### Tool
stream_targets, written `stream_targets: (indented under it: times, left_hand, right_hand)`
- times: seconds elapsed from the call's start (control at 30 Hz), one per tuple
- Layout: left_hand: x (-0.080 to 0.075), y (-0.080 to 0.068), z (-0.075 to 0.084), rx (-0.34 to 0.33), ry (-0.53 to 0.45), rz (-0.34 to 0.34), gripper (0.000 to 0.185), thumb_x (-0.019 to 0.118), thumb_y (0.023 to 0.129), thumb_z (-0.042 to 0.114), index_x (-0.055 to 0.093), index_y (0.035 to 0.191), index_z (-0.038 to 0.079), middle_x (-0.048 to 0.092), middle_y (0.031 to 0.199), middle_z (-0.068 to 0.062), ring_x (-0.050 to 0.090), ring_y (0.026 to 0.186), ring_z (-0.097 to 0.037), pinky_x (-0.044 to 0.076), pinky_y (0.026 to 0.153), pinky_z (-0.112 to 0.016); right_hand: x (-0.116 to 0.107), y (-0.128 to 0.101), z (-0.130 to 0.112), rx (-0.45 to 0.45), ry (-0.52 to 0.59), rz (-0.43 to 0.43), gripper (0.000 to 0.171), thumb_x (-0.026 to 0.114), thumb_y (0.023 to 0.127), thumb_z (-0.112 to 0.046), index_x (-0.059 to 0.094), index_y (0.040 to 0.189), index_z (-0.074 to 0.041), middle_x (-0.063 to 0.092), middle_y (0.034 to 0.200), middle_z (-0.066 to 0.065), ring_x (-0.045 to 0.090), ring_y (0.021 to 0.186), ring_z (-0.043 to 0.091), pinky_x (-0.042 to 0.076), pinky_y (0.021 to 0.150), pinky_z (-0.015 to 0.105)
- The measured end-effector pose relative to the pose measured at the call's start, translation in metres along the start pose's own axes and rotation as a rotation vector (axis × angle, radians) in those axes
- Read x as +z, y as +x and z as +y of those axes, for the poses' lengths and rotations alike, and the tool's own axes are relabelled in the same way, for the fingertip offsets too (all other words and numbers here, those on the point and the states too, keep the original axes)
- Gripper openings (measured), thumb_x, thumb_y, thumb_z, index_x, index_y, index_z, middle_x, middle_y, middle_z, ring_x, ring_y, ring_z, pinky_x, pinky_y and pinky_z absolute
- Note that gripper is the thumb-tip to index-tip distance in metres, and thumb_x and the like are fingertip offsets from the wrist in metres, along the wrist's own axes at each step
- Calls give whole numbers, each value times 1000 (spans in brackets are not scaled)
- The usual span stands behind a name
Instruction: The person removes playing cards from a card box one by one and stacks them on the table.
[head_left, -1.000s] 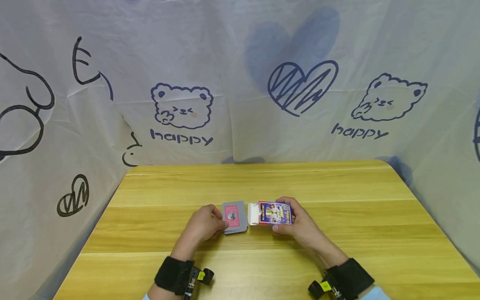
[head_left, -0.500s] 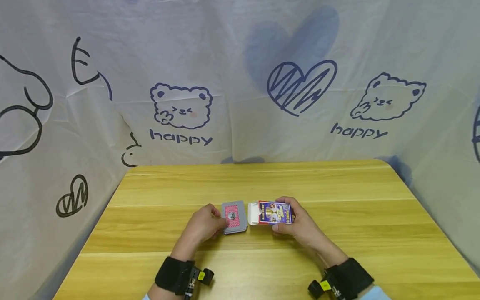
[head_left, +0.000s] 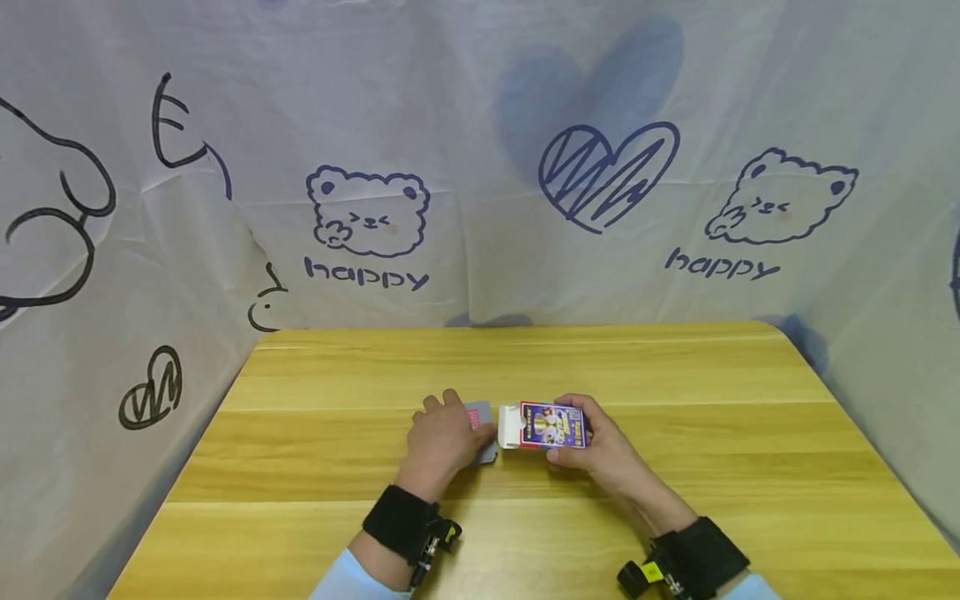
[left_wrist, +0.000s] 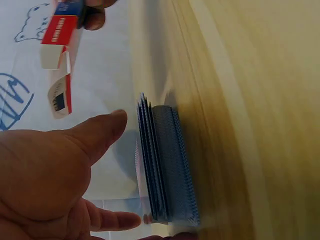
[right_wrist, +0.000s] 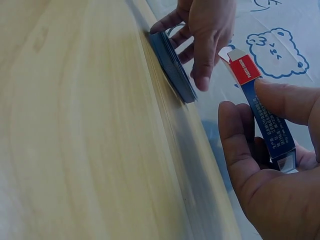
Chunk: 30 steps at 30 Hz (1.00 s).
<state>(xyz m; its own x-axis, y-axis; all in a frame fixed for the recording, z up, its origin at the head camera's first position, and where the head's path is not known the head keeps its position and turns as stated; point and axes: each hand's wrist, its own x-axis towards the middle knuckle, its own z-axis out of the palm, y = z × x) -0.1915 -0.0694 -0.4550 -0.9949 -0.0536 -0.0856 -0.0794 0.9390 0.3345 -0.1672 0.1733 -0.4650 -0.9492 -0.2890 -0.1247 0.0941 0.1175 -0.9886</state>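
Note:
A deck of cards with red-and-grey backs lies on the wooden table. My left hand lies over it and hides most of it. In the right wrist view the left hand's fingers curl down onto the edges of the deck. In the left wrist view the thumb stands just off the deck. My right hand grips a purple and red card box just right of the deck, its white flap open toward the cards.
The table is bare wood with a rounded far right corner. A white cloth printed with bears, hearts and "happy" hangs close behind and along both sides. Black wrist straps carry the cameras.
My left hand has turned over and moved right, so it now covers the deck that showed face-down beside it before. The right hand and box have stayed put.

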Motion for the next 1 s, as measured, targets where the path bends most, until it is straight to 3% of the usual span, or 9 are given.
stream_targets:
  times: [0.3, 0.6, 0.8, 1.0]
  left_hand:
    - [3, 1, 15, 56, 154, -3, 76, 73, 95, 56, 56, 143, -1, 60, 118, -28, 64, 92, -41, 59, 76, -48]
    - [0, 2, 19, 51, 153, -26, 56, 78, 94, 45, 65, 134, 8, 60, 110, -24, 62, 88, -38, 59, 73, -48]
    - [-3, 3, 19, 22, 103, -51, 57, 80, 91, 40, 64, 137, 9, 59, 115, -25, 62, 90, -37, 59, 73, -48]
    - [-5, 3, 17, 43, 88, -44, 64, 78, 94, 48, 62, 142, 9, 61, 121, -26, 65, 94, -40, 60, 76, -50]
  right_hand:
    - [0, 2, 4, 20, 28, 4, 82, 78, 89, 7, 34, 157, -6, 42, 144, 29, 65, 108, 28, 64, 86, 42]
    - [0, 3, 5, 34, 29, 14, 81, 78, 88, 8, 36, 156, -8, 43, 143, 28, 64, 108, 30, 63, 86, 43]
    - [0, 3, 5, 31, 40, 13, 82, 78, 88, 9, 36, 156, -7, 43, 142, 28, 65, 107, 28, 64, 86, 43]
    - [-1, 2, 6, 24, 60, -23, 83, 76, 88, 11, 32, 157, -4, 43, 141, 29, 64, 107, 27, 64, 86, 43]
